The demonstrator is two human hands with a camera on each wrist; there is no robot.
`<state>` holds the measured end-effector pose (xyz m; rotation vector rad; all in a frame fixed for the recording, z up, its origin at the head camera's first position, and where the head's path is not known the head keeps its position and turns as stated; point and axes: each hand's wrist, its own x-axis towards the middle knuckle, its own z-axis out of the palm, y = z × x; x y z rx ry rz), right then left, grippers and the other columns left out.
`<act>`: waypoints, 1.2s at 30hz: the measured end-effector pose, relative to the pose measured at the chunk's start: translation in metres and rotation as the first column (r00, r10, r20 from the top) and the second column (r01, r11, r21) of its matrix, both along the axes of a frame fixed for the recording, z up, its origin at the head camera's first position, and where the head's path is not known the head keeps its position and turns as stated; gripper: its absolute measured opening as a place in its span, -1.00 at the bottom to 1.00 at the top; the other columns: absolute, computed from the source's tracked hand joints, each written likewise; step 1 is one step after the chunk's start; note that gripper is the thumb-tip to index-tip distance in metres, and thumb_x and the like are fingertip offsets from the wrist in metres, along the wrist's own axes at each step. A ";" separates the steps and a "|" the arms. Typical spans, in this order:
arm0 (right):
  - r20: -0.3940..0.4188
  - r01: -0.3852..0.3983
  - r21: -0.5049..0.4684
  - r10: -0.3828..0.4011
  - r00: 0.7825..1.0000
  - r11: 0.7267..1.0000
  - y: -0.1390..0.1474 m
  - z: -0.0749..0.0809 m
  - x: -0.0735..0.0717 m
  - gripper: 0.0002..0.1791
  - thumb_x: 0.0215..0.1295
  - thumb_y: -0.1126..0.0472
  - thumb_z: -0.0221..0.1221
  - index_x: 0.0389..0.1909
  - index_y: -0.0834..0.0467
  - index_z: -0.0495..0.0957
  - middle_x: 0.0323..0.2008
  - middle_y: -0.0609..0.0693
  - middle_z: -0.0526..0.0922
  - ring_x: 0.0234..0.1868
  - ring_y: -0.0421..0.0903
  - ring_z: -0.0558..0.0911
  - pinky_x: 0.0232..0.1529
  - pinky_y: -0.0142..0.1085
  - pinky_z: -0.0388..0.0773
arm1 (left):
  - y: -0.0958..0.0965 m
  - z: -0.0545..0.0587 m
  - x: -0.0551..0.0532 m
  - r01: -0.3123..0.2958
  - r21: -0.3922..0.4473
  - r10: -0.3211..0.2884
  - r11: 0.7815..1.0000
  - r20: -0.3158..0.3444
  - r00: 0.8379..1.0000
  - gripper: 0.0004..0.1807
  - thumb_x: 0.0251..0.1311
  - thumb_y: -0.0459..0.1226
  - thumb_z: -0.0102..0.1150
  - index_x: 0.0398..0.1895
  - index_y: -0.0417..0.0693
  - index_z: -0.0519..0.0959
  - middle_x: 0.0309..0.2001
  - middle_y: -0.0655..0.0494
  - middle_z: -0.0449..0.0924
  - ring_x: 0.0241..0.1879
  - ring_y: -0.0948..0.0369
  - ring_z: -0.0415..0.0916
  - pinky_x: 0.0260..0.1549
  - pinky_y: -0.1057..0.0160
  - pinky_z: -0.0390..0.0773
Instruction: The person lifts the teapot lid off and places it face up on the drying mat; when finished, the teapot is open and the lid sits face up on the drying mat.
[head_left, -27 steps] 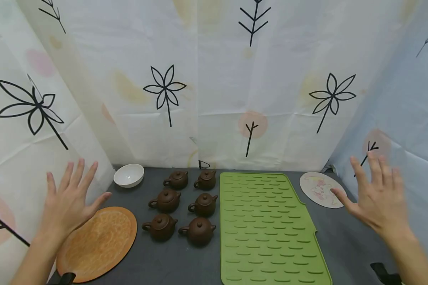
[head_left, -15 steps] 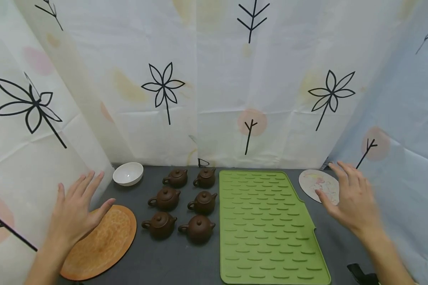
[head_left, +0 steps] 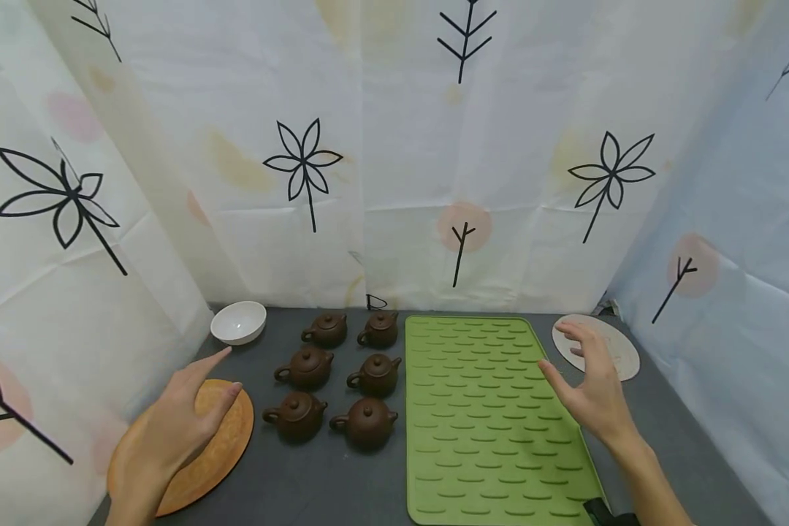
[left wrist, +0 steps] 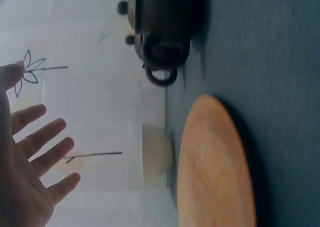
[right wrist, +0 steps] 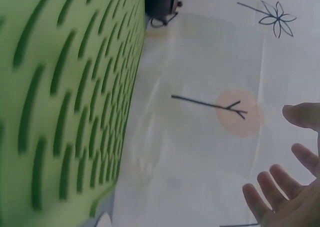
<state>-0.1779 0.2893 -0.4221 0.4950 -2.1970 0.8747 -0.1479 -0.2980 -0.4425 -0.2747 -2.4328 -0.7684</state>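
My left hand (head_left: 177,431) hovers over the round orange-brown board (head_left: 226,460) at the left, fingers spread and holding nothing. In the left wrist view its fingers (left wrist: 47,139) are loosely extended beside the board. My right hand (head_left: 595,391) is raised over the right edge of the green ridged mat (head_left: 486,424), thumb apart from the fingers, nothing in it. Several small brown clay teapots stand in two columns between the board and the mat; the front right teapot (head_left: 366,425) and the front left teapot (head_left: 296,416) are nearest me. Their handles point left.
A white bowl (head_left: 239,324) stands at the back left of the dark grey table (head_left: 329,489). At the back right lies a pale oval mat (head_left: 621,358), partly behind my right hand. White patterned cloth (head_left: 408,153) walls off the back and both sides.
Both hands have come down and inward from a wide, spread pose: the left toward the right over the board, the right leftward to the green mat's edge. The teapots stay put.
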 end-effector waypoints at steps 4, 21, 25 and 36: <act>0.099 -0.057 -0.060 0.063 0.993 0.997 -0.022 -0.006 0.005 -0.31 0.21 0.51 0.45 0.39 0.30 0.51 0.25 0.24 0.63 0.28 -0.64 0.41 0.20 -0.73 0.43 | 0.020 -0.008 0.005 0.010 0.055 -0.011 0.998 0.023 1.000 -0.45 0.41 -0.22 0.43 0.45 0.09 0.61 0.26 -0.02 0.75 0.13 0.15 0.63 0.16 0.37 0.43; 0.359 -0.311 -0.273 0.396 0.845 0.910 -0.107 -0.021 -0.002 -0.56 0.47 0.31 0.37 0.31 0.09 0.56 0.19 0.12 0.70 0.08 -0.02 0.76 0.01 -0.25 0.80 | 0.095 -0.029 0.017 0.072 0.313 -0.142 0.947 0.209 0.968 -0.83 0.40 -0.30 0.44 0.00 0.05 0.80 -0.15 0.17 0.86 -0.32 0.46 0.70 -0.35 0.33 0.73; 0.413 -0.353 -0.320 0.465 0.783 0.879 -0.124 -0.021 -0.005 -0.64 0.50 0.27 0.35 0.25 0.09 0.60 0.15 0.14 0.72 0.06 0.00 0.77 -0.01 -0.22 0.81 | 0.106 -0.031 0.018 0.042 0.398 -0.176 0.916 0.305 0.936 -0.83 0.39 -0.32 0.44 -0.01 0.02 0.80 -0.18 0.09 0.86 -0.35 0.32 0.76 -0.36 0.37 0.72; 0.492 -0.453 -0.438 0.629 0.602 0.777 -0.170 -0.040 -0.015 -0.71 0.52 0.24 0.34 0.16 0.24 0.66 0.14 0.32 0.70 -0.04 -0.03 0.79 -0.13 -0.19 0.82 | 0.128 -0.041 0.013 -0.067 0.572 -0.234 0.818 0.436 0.869 -0.84 0.36 -0.40 0.44 -0.04 -0.19 0.79 -0.28 -0.13 0.83 -0.46 0.16 0.80 -0.40 0.30 0.78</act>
